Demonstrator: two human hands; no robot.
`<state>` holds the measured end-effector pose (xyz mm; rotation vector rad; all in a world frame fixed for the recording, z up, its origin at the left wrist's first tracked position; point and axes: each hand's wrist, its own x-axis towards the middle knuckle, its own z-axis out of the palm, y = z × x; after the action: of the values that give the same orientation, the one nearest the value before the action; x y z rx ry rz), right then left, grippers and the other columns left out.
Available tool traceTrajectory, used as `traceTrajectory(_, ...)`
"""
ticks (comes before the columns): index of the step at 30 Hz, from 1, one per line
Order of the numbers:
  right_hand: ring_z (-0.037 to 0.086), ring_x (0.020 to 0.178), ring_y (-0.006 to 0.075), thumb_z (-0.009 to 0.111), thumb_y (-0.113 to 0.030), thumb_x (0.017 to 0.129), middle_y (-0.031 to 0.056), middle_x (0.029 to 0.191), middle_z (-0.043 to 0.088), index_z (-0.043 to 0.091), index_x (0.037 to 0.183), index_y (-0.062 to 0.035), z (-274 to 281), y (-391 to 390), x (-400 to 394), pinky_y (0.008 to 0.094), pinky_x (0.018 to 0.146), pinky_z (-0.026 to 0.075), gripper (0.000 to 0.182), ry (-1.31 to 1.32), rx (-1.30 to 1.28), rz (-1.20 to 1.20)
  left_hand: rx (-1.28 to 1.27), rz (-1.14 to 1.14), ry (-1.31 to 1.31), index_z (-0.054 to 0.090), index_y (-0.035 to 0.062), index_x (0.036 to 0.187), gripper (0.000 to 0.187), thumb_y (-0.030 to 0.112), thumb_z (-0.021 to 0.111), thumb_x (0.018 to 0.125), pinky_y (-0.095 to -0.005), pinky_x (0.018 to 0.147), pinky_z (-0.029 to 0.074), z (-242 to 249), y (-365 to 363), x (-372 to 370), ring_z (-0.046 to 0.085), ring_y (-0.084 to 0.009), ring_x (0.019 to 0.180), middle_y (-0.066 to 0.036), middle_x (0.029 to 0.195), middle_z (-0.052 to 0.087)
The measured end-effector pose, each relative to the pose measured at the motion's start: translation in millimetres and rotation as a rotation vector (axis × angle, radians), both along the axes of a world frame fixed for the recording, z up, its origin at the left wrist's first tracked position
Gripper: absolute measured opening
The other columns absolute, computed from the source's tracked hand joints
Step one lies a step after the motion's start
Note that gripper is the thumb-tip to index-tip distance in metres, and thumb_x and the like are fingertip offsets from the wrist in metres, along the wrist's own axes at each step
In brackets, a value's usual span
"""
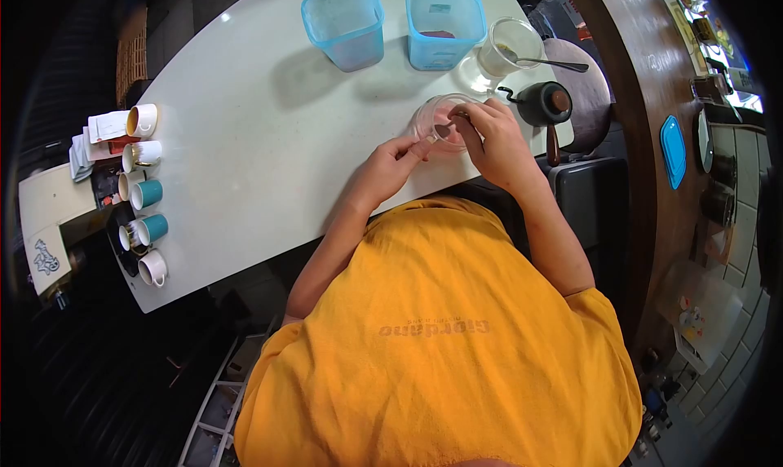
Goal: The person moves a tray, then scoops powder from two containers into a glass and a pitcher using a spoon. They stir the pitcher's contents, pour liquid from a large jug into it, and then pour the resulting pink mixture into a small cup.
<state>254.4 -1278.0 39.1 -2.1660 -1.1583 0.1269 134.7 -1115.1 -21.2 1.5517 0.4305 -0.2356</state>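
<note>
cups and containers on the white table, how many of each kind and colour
white cups: 5
teal cups: 2
blue plastic containers: 2
clear glass cups: 2
black kettle: 1
total: 12

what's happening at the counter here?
A person in a yellow shirt works at a white counter. The left hand steadies a small clear cup by its rim; the right hand reaches into it, fingers pinched. Two blue tubs, a glass with a spoon and a black kettle stand beyond.
</note>
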Motion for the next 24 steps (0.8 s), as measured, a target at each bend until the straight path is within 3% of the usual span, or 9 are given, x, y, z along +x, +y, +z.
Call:
traceTrajectory(6, 0.055, 0.08, 0.0272, 0.059, -0.008, 0.081, 0.0076, 0.09, 0.065, 0.063, 0.093, -0.0054, 4.2, 1.9, 1.1, 0.037, 0.078, 0.043, 0.012, -0.236, -0.005, -0.051, 0.017, -0.021, 0.017, 0.064, 0.0039, 0.086, 0.034, 0.036, 0.056, 0.092, -0.0232, 0.068, 0.04, -0.6, 1.6, 0.4, 0.05, -0.0071, 0.077, 0.002, 0.08, 0.059)
traceTrajectory(15, 0.054, 0.082, 0.0254, 0.058, -0.009, 0.082, 0.0064, 0.089, 0.065, 0.065, 0.097, -0.0068, 9.5, -1.2, 2.0, 0.0361, 0.079, 0.042, 0.017, -0.091, -0.026, 0.019, 0.009, -0.016, 0.007, 0.064, 0.0036, 0.084, 0.037, 0.038, 0.055, 0.092, -0.0232, 0.068, 0.04, -1.7, 1.3, 0.5, 0.049, -0.0076, 0.076, 0.001, 0.08, 0.059)
traceTrajectory(24, 0.053, 0.081, 0.0259, 0.058, -0.009, 0.082, 0.0062, 0.086, 0.064, 0.065, 0.096, -0.0067, 6.4, -4.6, 4.9, 0.0364, 0.079, 0.042, 0.016, -0.218, -0.054, -0.028, 0.034, -0.023, 0.004, 0.064, 0.004, 0.083, 0.037, 0.039, 0.055, 0.092, -0.0226, 0.066, 0.04, -3.3, 2.2, -0.7, 0.047, -0.0074, 0.072, 0.002, 0.078, 0.057)
